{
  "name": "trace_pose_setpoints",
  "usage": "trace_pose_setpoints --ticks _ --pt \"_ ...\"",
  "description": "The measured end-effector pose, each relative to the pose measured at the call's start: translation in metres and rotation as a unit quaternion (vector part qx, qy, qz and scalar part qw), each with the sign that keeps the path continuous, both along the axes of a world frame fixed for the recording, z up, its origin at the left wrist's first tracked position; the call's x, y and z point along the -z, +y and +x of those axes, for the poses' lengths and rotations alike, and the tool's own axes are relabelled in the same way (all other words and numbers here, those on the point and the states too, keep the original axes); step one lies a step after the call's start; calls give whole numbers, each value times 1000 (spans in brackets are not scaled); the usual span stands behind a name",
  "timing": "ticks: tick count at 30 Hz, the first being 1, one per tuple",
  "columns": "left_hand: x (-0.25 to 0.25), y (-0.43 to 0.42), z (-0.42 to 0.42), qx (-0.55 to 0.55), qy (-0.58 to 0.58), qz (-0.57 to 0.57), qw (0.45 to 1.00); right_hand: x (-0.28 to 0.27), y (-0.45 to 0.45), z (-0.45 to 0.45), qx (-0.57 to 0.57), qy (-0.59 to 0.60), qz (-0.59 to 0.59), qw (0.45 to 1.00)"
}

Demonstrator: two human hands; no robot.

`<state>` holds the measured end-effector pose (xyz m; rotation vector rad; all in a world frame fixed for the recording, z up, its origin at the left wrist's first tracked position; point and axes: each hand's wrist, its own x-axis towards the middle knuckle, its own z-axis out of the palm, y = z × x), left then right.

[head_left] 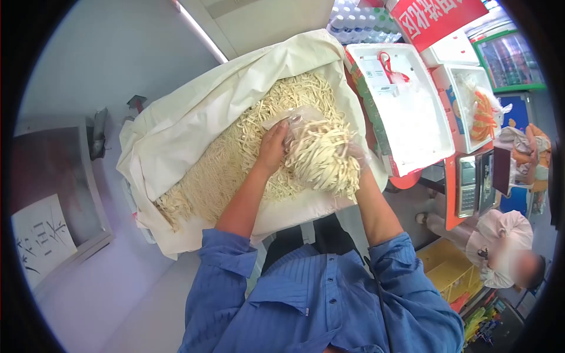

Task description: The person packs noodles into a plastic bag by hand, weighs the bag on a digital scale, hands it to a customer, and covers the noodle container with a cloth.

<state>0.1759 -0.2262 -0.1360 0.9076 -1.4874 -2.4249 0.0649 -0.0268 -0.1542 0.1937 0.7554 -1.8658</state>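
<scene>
A bunch of flat, pale noodles point(325, 154) is held up over a heap of fresh noodles point(306, 88). My left hand point(273, 146) is closed on the edge of a clear plastic bag point(303, 113) at the left side of the bunch. Against the bunch's right side is my right hand point(364, 170), its fingers mostly hidden behind the noodles and clear plastic. Thinner noodles point(215, 165) lie left of the wide ones, all on a white cloth point(176, 132) folded back along the far side.
To the right stand a white foam box point(415, 126) with a red strap and another foam box point(465, 138) holding orange food in plastic. A scale point(478, 182) sits beyond. Another person point(500, 241) is at lower right. Bottles point(356, 23) are stacked behind.
</scene>
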Motion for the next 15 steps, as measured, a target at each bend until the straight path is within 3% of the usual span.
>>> trace_pose_setpoints --ticks 1,4,7,11,12,14,15 --pt "-2 -6 -1 29 -5 -33 999 13 -9 6 -3 -33 -14 999" --pt "-5 -28 -7 135 6 -83 987 53 -26 4 -151 33 -48 987" --pt "-29 -38 -8 293 9 -239 926 97 -39 -1 -218 11 -99 971" --pt "-52 -37 11 389 -57 -351 850 80 -51 7 -92 -27 16 995" --pt "-56 -34 21 392 -74 -380 835 50 -56 11 32 -121 74 989" --pt "-54 -27 45 393 -106 -437 802 42 -60 15 111 -130 32 985" --pt "-45 -19 57 332 -109 -431 832 38 -62 17 149 -134 13 980"
